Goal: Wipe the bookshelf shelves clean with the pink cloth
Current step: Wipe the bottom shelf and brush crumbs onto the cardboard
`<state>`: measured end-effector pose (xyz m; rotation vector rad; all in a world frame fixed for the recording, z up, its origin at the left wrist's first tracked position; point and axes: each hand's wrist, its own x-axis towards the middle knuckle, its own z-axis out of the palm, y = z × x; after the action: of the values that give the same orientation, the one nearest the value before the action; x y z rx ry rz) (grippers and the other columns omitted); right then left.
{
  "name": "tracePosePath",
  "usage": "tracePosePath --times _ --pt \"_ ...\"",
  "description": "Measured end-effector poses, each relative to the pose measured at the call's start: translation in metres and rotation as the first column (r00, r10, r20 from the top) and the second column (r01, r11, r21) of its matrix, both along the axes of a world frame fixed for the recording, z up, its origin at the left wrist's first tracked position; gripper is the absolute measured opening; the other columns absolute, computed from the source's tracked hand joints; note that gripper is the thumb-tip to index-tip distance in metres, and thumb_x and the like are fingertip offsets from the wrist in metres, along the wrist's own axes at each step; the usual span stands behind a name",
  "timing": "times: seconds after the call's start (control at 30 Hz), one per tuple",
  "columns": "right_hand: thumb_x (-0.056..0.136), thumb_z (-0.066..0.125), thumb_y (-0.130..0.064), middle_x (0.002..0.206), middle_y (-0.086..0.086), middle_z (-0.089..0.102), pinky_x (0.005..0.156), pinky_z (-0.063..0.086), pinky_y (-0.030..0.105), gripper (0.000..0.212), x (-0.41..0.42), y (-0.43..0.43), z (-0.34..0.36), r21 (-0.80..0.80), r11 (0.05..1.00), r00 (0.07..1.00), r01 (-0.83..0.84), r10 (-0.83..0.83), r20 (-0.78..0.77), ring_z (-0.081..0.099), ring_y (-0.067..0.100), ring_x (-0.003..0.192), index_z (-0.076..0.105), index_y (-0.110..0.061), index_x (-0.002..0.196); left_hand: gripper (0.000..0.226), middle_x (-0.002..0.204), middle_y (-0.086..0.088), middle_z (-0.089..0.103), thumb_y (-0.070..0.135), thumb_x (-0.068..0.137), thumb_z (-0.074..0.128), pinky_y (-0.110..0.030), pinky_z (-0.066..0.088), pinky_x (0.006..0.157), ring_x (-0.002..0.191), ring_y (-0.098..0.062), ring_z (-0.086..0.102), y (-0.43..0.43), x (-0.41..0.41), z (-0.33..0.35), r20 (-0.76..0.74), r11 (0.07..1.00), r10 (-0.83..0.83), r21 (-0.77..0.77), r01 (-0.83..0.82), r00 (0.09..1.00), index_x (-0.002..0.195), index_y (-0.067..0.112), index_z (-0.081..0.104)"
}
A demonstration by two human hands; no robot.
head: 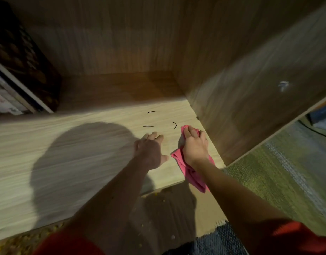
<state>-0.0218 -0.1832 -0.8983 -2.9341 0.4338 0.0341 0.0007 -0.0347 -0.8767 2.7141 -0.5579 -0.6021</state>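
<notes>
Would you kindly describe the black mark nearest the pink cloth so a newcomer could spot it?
Follow the light wooden shelf to its right end, where the right hand grips the pink cloth beside the side wall. Just left of the cloth's upper tip lies the mark: short and hooked, unlike the two straighter strokes farther left.

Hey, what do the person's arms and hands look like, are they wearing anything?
The left hand and right hand are bare: no gloves, rings or watch show. Short red sleeves cover only the upper arms, leaving the rest uncovered.
</notes>
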Motion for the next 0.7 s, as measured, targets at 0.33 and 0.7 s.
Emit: tracePosePath --times 0.33,0.7 --pt "0.096 0.045 -0.018 0.151 0.006 0.025 0.104 0.026 0.041 0.054 0.045 -0.018 -0.008 -0.053 0.991 0.993 0.12 -0.121 -0.013 0.026 0.032 0.126 0.024 -0.007 0.145 0.107 0.158 -0.004 -0.005 0.042 0.075 0.074 -0.045 0.022 0.111 0.145 -0.024 0.002 -0.009 0.0 0.009 -0.092 0.993 -0.01 0.114 0.02 0.996 0.151 0.015 0.003" --pt "0.088 0.043 0.001 0.143 0.003 0.043 0.102 0.031 0.032 0.053 0.064 -0.026 -0.01 0.139 0.979 0.986 -0.15 0.137 0.098 0.035 0.03 0.113 0.047 -0.021 0.137 0.107 0.158 -0.001 -0.005 0.042 0.073 0.075 -0.044 0.018 0.115 0.145 -0.022 0.0 -0.006 0.002 -0.001 -0.083 1.0 -0.011 0.025 0.013 0.996 0.151 0.016 0.005"
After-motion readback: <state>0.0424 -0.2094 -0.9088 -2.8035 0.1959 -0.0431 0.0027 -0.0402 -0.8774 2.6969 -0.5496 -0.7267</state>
